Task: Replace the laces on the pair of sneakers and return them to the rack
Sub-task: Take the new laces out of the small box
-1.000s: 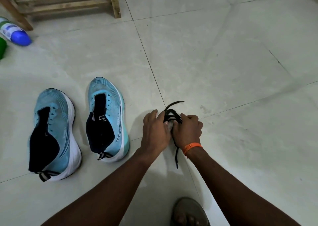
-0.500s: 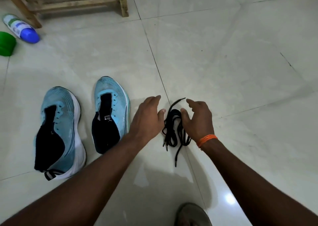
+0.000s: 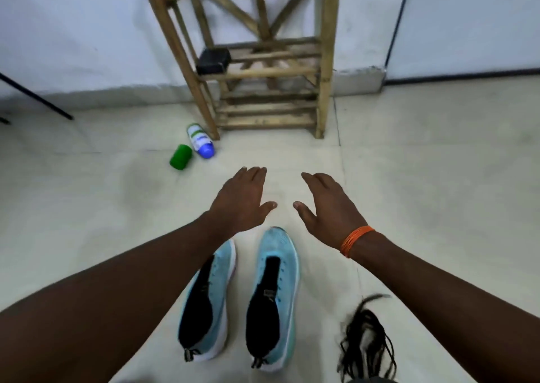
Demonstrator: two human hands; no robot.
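Both the left hand [image 3: 241, 198] and the right hand [image 3: 327, 204] hovered, grip spread and empty, over the laceless pair of light-blue mesh sneakers [image 3: 277, 266] on the tiled floor [image 3: 438, 207]; tangled black laces [image 3: 365, 341], blurred, lay just right, probably parked within reach.

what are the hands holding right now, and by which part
Nothing. The left hand and right hand hover open above the floor, fingers spread. The black laces lie loose on the floor beside the right forearm.
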